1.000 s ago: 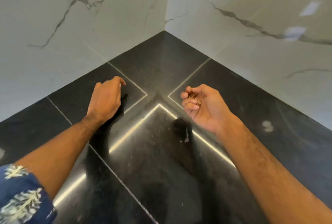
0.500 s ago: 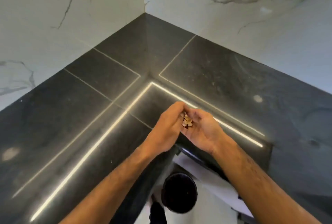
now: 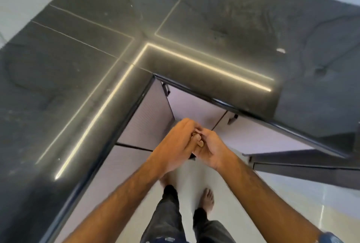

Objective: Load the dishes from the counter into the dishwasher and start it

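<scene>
Dark stone counter (image 3: 81, 71) wraps an inner corner above pale cabinet fronts (image 3: 148, 118); no dishes or dishwasher can be made out. Small tan bits (image 3: 197, 139), seemingly shell-like scraps, are cupped in the curled right hand (image 3: 211, 150), with the left hand (image 3: 175, 145) closed over its fingers. They are judged light, loose, easily spilled, best kept enclosed from below.

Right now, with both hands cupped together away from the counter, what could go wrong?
The small tan bits sit loosely between the left hand and right hand, so some could slip out onto the pale floor. The bare feet below might then tread on them.
</scene>
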Demonstrator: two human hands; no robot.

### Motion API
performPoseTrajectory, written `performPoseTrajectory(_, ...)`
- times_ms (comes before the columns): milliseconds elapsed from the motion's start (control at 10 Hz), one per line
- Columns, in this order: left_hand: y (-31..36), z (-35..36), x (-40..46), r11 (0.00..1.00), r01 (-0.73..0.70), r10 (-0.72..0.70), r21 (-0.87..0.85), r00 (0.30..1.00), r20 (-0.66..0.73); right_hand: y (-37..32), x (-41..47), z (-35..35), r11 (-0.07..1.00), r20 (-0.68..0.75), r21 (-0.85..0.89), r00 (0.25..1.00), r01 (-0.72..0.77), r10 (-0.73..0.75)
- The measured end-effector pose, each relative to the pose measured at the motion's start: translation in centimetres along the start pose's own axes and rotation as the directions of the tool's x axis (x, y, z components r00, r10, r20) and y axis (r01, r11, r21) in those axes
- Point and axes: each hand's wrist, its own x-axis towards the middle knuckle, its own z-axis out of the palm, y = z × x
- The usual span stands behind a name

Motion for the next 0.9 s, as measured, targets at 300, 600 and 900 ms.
performPoseTrajectory(300,-15.0,13.1,-3.6,0.883,0.47,-0.47,0.019,0.881,0.061,3.5,12.1,-11.8,0.999,-0.391,-0.021,0.92,-0.035,0.024)
performPoseTrajectory(600,-27.7,23.4,-3.7,0.848,0.415,-0.481,0.329,0.864,0.15,7.0,27.2,-17.6,0.959,-0.492,-0.277,0.866,-0.06,-0.088)
performPoseTrajectory(900,-27.6,21.6,-4.4,0.841,0.331,-0.451,0.428,0.865,0.217,6.4,24.7,-18.5,0.952,-0.47,-0.306,0.869,0.006,-0.157)
